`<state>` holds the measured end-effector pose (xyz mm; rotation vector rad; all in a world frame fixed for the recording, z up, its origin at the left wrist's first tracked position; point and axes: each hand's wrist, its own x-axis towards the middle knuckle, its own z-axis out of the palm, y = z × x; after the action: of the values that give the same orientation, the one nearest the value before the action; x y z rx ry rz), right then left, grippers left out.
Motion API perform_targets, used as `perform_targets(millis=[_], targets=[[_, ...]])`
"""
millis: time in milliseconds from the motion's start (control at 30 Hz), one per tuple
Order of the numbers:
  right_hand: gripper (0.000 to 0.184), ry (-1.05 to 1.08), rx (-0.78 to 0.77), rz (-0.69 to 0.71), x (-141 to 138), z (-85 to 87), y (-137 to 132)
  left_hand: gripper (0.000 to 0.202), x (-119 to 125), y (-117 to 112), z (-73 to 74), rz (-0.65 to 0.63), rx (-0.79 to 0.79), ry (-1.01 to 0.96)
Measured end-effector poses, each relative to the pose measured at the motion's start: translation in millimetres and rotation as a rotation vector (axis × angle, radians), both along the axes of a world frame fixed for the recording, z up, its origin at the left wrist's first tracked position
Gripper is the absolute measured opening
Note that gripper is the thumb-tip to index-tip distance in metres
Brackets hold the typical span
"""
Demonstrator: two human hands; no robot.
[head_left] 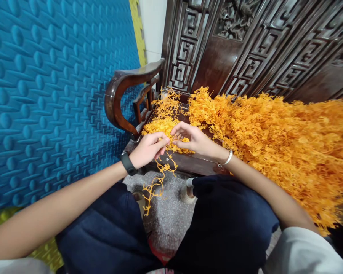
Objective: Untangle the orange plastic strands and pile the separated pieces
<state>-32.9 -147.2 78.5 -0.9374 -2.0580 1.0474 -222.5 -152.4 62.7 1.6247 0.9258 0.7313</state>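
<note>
Hands meet at the front edge of a dark carved wooden bench (188,161), seen from above by the person seated before it. The left hand (148,149), with a black band (128,163) at the wrist, has its grip pinched closed on a tangled orange plastic strand (157,182) that dangles from the fingers down past the bench edge between the knees. The right hand (193,140), wearing a silver bangle (227,158), has its fingers curled loosely, fingertips touching the same strand just beside the left hand. Behind both hands a small orange heap (162,123) lies on the bench seat, and a far larger orange pile (288,144) fills the seat to the right. A curved armrest (122,91) stands at left, beside a blue textured foam wall (51,95). Speckled grey floor (168,217) shows between dark blue trouser legs (225,224).
</note>
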Motion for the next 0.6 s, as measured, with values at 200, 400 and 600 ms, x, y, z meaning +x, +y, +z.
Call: perform_targets(millis=[200,400,600], targets=[[0.026,0.189,-0.135,-0.155,-6.8,2.4,0.6,0.023,3.8,-3.6,2.1,0.010,0.060,0.004],[0.020,0.284,0.004,-0.409,1.8,-0.8,13.0,0.022,5.2,-13.3,10.2,0.052,-0.232,-0.182],[0.024,0.422,0.137,-0.900,67.7,-26.1,35.1,0.020,-13.9,-36.1,14.8,0.138,-0.289,-0.270]])
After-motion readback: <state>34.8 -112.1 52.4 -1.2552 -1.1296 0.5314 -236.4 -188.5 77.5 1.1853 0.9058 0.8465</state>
